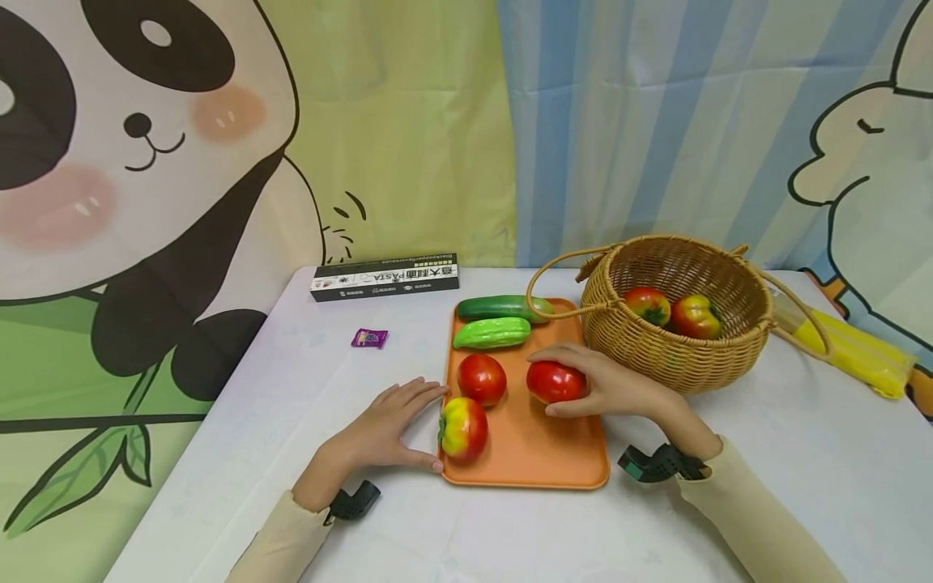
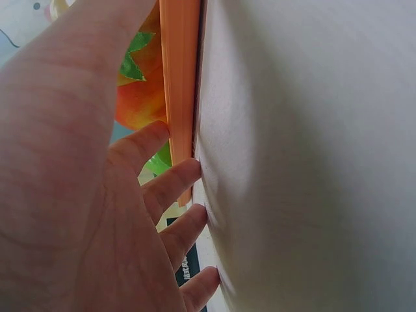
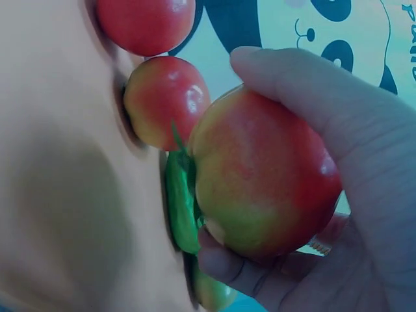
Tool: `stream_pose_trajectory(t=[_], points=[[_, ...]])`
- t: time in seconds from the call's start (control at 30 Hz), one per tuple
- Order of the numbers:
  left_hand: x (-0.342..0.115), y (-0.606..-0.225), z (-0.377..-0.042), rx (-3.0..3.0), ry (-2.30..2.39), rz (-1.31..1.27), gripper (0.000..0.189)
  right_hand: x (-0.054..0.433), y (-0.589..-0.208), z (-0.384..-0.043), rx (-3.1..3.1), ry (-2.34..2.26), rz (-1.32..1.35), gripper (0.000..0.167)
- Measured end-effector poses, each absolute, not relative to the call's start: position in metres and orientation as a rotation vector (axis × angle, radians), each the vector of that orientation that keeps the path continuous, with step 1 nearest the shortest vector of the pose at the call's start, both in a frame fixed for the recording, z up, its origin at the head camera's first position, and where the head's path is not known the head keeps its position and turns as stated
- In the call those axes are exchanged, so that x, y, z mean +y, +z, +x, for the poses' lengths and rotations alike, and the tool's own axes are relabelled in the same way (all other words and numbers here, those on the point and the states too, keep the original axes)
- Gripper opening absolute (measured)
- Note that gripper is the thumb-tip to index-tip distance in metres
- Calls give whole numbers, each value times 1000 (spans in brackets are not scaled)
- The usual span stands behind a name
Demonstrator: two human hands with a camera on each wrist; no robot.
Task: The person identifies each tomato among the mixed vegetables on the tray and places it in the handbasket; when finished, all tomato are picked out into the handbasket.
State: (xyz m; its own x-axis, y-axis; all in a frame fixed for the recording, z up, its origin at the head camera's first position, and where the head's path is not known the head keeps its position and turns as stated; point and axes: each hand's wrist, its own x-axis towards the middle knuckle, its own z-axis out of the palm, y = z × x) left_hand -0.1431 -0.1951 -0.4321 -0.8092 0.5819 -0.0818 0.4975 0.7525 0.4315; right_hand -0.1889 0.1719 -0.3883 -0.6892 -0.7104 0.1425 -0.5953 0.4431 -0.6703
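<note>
My right hand [image 1: 608, 385] grips a red tomato [image 1: 556, 381] from its right side, thumb and fingers curled round it. In the right wrist view this tomato [image 3: 266, 172] shows a yellowish patch and a green stem, with its shadow on the tray. Below it lies an orange tray [image 1: 532, 465], bearing a red tomato [image 1: 482, 380], a yellow-and-red tomato [image 1: 464, 430], a dark green cucumber [image 1: 503, 308] and a lighter, bumpy green vegetable [image 1: 492, 333]. At the tray's left edge rests my left hand [image 1: 379, 429], fingers spread, fingertips right at the rim.
A wicker basket [image 1: 678, 360] with two red-and-yellow tomatoes stands behind right, its handle reaching over the tray's corner. A black-and-white pasta box [image 1: 385, 277] lies at the back, a small purple packet [image 1: 369, 338] in front of it. Beside the basket is a yellow package [image 1: 856, 354].
</note>
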Motion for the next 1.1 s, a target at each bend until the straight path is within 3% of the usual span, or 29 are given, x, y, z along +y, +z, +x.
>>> stream_pose_trajectory(t=[1.1], points=[[-196, -432, -144, 2734, 586, 851, 107, 184, -347, -183, 2579, -1082, -1298, 65]])
